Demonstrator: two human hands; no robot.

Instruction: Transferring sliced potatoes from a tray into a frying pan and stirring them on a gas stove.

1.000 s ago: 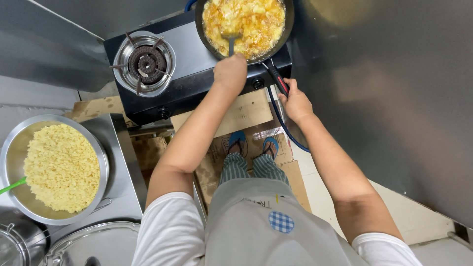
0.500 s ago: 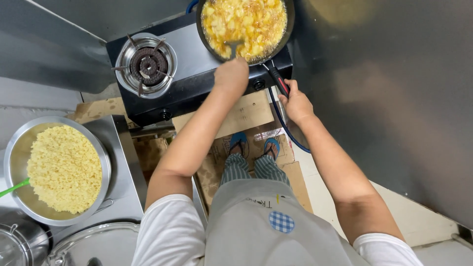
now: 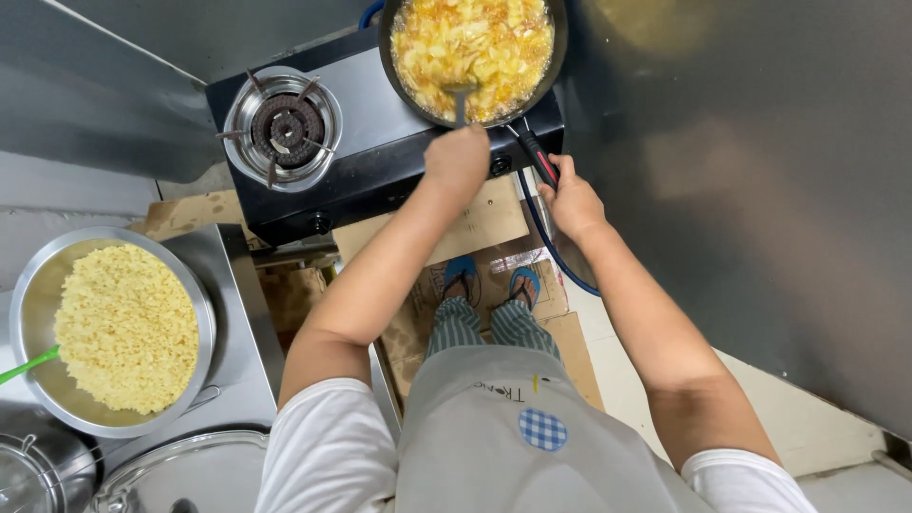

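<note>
A black frying pan (image 3: 560, 38) full of yellow food in bubbling oil sits on the right burner of a black two-burner gas stove (image 3: 380, 152). My left hand (image 3: 457, 160) is shut on the handle of a metal spoon (image 3: 460, 97), whose end dips into the food at the pan's near edge. Just to the right, my right hand (image 3: 571, 201) grips the pan's black and red handle (image 3: 535, 156). Both arms reach forward over my grey apron.
The left burner (image 3: 282, 127) is bare. A wide steel bowl (image 3: 201, 318) of pale yellow crumbs with a green utensil (image 3: 27, 365) stands on a steel counter at the left, with lids below it. A blue hose (image 3: 548, 242) and cardboard lie by my feet. Steel panels surround the stove.
My left hand and the spoon have shifted slightly along the pan's near edge. My right hand stays on the pan handle.
</note>
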